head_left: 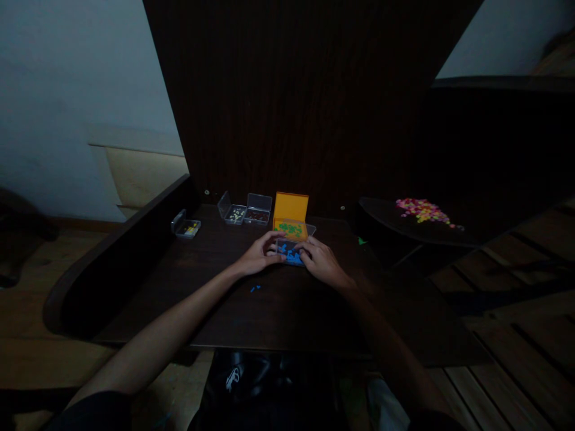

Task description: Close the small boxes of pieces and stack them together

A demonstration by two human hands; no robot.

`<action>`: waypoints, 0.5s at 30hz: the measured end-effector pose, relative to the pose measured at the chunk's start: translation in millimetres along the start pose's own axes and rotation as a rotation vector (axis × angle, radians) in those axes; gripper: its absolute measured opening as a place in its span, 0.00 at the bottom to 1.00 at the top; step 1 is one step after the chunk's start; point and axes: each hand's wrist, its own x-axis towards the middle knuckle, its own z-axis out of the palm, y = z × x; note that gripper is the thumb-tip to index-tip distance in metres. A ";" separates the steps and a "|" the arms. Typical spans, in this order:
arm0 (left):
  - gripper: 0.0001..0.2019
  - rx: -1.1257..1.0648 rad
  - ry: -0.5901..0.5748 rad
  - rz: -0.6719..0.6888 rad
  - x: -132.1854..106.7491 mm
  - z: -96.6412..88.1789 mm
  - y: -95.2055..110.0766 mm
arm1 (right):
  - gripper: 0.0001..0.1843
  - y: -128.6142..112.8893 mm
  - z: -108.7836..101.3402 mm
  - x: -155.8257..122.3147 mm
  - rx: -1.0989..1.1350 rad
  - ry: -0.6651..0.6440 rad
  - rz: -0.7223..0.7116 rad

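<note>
A clear plastic box (287, 263) with small blue pieces (293, 256) inside stands between my hands, its clear lid raised at the back. My left hand (259, 254) grips the box's left side, thumb near the front and fingers behind. Curled over the right side is my right hand (321, 261), its thumb and fingertips at the box and the blue pieces. Right behind sits an orange box (291, 208), lid up, with small green pieces (288, 229) in it. Two loose blue bits (255, 288) lie on the table in front of my left hand.
Along the back of the dark wooden table (215, 263) stand open clear boxes with whitish pieces (236, 214) and dark reddish pieces (257, 216). A small box with yellow pieces (191, 228) is at the left. Pink and yellow pieces (424, 211) are heaped on a dark surface at right.
</note>
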 end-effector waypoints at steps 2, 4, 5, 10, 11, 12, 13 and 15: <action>0.30 -0.002 -0.003 0.000 -0.2 0.0 0.1 | 0.13 -0.2 0.3 -0.2 -0.010 -0.006 0.002; 0.30 -0.002 -0.007 0.001 -0.4 0.0 -0.2 | 0.14 -0.6 0.8 -0.2 -0.015 -0.011 0.003; 0.30 -0.001 -0.008 0.003 -0.4 0.1 -0.4 | 0.14 -0.8 1.0 -0.1 -0.016 -0.011 0.004; 0.30 -0.006 -0.012 0.002 -0.6 1.0 0.3 | 0.16 0.8 0.3 0.4 -0.019 -0.002 0.009; 0.30 -0.007 -0.009 0.003 -0.8 1.2 0.9 | 0.17 1.6 -0.5 0.5 -0.013 0.004 0.006; 0.30 -0.007 -0.004 0.004 -0.9 1.3 1.5 | 0.17 2.5 -1.3 0.5 -0.006 0.012 0.001; 0.30 -0.006 0.003 0.004 -1.0 1.2 2.2 | 0.17 3.4 -2.3 0.4 0.003 0.023 -0.005; 0.29 -0.002 0.017 0.002 -0.9 0.8 3.2 | 0.17 5.1 -4.3 0.2 0.019 0.046 -0.020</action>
